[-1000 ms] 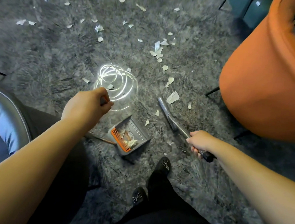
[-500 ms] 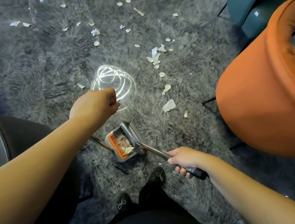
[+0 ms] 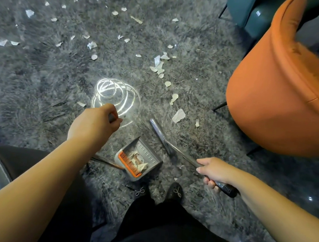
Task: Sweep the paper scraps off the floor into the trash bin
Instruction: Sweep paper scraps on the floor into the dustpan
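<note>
While the left arm reaches forward and down from the lower left, the left hand [image 3: 94, 122] is curled into a fist round the top of the dustpan's handle, knuckles up; the grip itself is mostly hidden under the fingers. The grey dustpan [image 3: 139, 158] stands on the shaggy grey carpet [image 3: 43, 85] just ahead of the person's black shoes [image 3: 175, 191], with an orange comb strip along its near edge and a few scraps already inside. The right arm comes in from the lower right, and the right hand [image 3: 213, 171] is wrapped round the broom's [image 3: 165, 138] dark grip, its metal shaft slanting up-left to a narrow head resting on the carpet beside the dustpan. Paper scraps [image 3: 178, 115] lie scattered beyond, the largest just past the broom head. An orange chair [image 3: 278, 103] stands at right.
</note>
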A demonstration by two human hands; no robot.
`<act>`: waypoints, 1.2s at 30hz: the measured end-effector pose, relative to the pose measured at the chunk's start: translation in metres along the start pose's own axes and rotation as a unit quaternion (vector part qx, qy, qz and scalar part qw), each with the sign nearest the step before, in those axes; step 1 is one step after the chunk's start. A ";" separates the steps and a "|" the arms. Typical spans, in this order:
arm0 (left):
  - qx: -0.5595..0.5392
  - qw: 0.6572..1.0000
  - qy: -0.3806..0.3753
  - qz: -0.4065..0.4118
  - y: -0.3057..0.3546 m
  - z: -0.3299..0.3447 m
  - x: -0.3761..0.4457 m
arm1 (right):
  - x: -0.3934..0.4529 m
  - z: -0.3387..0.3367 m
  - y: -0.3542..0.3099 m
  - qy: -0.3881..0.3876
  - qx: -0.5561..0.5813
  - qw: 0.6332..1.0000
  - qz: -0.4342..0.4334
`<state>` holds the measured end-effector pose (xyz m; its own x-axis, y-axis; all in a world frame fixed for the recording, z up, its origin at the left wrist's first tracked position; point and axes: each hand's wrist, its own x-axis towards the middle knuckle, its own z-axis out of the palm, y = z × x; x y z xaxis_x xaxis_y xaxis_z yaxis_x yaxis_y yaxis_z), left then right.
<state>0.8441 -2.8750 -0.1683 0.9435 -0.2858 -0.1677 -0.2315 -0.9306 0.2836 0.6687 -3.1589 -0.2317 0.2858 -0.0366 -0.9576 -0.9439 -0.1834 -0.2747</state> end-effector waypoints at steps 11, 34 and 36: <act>-0.036 0.997 -0.024 0.061 -0.004 -0.015 0.043 | -0.004 0.020 -0.013 0.095 0.175 0.980 -0.007; 0.011 0.995 -0.038 0.092 0.108 0.005 0.192 | 0.052 -0.147 -0.049 0.153 0.135 0.979 0.007; 0.023 0.995 -0.037 0.095 0.116 0.006 0.205 | 0.064 -0.158 -0.056 0.145 0.110 0.983 0.019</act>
<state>1.0096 -3.0434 -0.1756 0.8624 -0.4716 -0.1840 -0.4157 -0.8672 0.2742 0.7656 -3.3059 -0.2637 0.2542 -0.3240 -0.9113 -0.9588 0.0389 -0.2813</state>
